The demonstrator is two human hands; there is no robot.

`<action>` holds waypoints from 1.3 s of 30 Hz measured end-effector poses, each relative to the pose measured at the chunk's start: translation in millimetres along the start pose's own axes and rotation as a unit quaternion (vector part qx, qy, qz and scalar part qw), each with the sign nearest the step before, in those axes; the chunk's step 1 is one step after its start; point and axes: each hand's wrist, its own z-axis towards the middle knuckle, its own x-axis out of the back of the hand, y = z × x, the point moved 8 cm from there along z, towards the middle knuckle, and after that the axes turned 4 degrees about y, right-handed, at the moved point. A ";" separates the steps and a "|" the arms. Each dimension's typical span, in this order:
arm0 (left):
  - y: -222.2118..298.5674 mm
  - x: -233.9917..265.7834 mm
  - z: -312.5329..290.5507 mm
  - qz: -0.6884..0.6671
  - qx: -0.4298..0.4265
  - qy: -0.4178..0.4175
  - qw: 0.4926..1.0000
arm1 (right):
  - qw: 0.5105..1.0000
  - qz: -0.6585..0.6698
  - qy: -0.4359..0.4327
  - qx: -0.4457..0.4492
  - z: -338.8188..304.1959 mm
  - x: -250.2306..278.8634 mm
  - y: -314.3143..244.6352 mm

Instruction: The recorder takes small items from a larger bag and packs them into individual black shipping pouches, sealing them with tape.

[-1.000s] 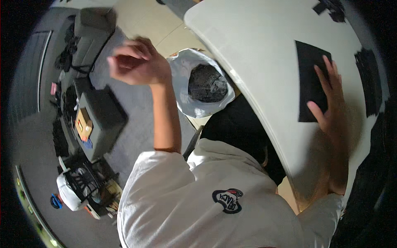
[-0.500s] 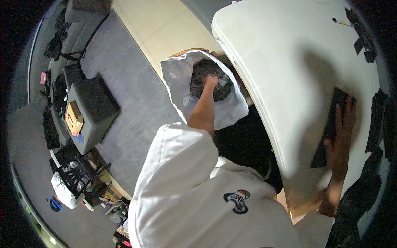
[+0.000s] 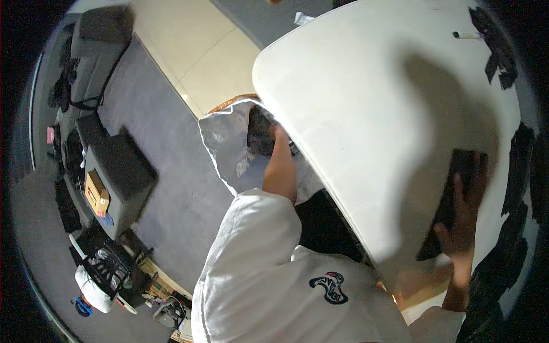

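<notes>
My left hand (image 3: 277, 131) reaches down into a white plastic bag (image 3: 220, 143) that lines a round bin beside the table. Its fingers look curled against the dark, fibrous-looking material (image 3: 258, 128) inside, but whatever they grip is hidden. On the white table (image 3: 337, 114), my right hand (image 3: 464, 214) lies with fingers stretched out over a flat black piece (image 3: 443, 223), pressing on part of it. That piece is long and straight-edged; I cannot make out its material.
Black, ragged-ended strips (image 3: 517, 166) lie along the table's right side, with a small white-and-black stick (image 3: 466, 35) near the far ones. At left are a grey ottoman (image 3: 123, 171) with a cardboard box (image 3: 96, 193) on it, a black chair (image 3: 106, 266) and a grey sofa (image 3: 97, 54).
My view has shifted, so the table covers more of the bag's right side. My left hand is still in the bag; my right hand still rests on the black piece.
</notes>
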 end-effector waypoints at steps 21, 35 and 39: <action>329.9 430.9 -462.7 0.373 -0.556 -0.342 0.659 | 0.967 0.202 0.143 0.067 -19.3 80.0 -66.5; 371.5 299.4 -717.6 0.063 -0.781 -0.487 0.386 | 0.782 0.570 0.184 -0.174 -149.0 106.6 55.9; 342.9 227.7 -709.7 0.119 -0.895 -0.394 0.173 | 0.841 0.451 0.148 -0.258 -185.7 69.5 132.9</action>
